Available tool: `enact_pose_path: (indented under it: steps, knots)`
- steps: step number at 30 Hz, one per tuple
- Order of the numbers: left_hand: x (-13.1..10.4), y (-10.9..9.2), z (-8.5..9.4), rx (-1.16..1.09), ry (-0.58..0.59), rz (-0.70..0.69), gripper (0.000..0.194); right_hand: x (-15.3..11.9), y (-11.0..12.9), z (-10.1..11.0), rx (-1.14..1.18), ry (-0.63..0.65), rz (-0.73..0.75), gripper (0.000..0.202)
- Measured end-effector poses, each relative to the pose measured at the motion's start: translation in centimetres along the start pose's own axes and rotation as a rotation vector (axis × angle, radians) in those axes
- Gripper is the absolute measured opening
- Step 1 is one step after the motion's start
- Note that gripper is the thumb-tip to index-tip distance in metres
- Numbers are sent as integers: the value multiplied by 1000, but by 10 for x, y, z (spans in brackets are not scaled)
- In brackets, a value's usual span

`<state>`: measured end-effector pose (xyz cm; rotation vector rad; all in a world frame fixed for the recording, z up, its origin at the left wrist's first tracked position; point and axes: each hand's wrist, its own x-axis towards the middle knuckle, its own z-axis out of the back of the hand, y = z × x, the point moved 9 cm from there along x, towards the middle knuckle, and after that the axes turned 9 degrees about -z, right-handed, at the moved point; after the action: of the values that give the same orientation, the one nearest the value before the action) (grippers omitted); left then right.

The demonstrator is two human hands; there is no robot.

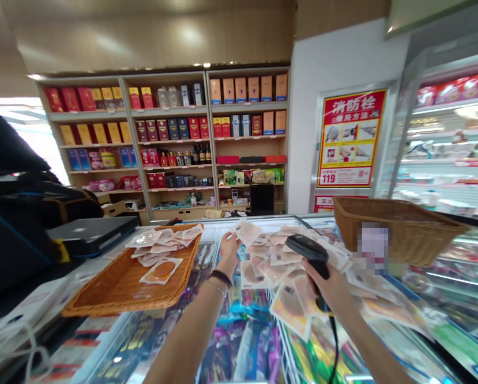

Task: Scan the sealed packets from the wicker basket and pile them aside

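My left hand (228, 249) reaches forward over the glass freezer lid (239, 341) and pinches one clear vacuum-sealed food packet (247, 231) lifted off a heap. That pile of packets (281, 266) spreads across the glass between my two hands. A black handheld barcode scanner (311, 256) sits in my right hand (331, 288), its head aimed down at the pile, its cable hanging toward me. To the left a flat wicker tray (119, 288) carries several more packets (162, 242) at its far end.
A deep wicker basket (399, 229) rests on the freezer at the right. A closed grey laptop (90, 232) and dark bags lie at the left. Wall shelves of boxed goods (170, 138) stand behind, an open cooler (451, 144) at the far right.
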<state>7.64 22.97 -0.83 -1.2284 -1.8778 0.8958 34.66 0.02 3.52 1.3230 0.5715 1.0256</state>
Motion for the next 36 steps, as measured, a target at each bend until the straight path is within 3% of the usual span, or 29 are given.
enact_pose_path:
  steps: [3, 5, 9, 11, 14, 18, 21, 24, 29, 33, 36]
  knots:
    - [-4, 14, -59, -42, 70, 99, 15, 5, -5, 32, -26, -60, -9, 51]
    - [-14, 19, -102, -73, 194, 125, 18, 7, -6, 49, -45, -91, 3, 51]
    - [-57, 22, -172, -122, 592, 189, 11, 4, -9, 69, -39, -115, -2, 50]
    - [-85, 20, -187, -93, 795, 226, 13, 3, -12, 72, -28, -116, -5, 50]
    - [-114, 15, -180, -19, 979, 247, 33, 2, -16, 67, -32, -113, -4, 53]
    - [-119, 2, -143, 46, 1086, 216, 37, 1, -18, 49, -37, -111, -8, 54]
    - [-93, -17, -95, 100, 1020, 156, 38, -1, -14, 26, -22, -82, -10, 51]
    - [-57, -42, -34, 178, 856, 112, 38, -3, -4, -6, 13, 5, 1, 49]
    - [1, -95, 76, 306, 528, -7, 20, -5, 15, -71, 65, 145, 31, 48]
    - [34, -143, 162, 676, 258, -217, 13, -11, 31, -125, 98, 226, 46, 52]
    - [43, -165, 220, 1058, 84, -228, 20, -18, 37, -164, 137, 314, 29, 52]
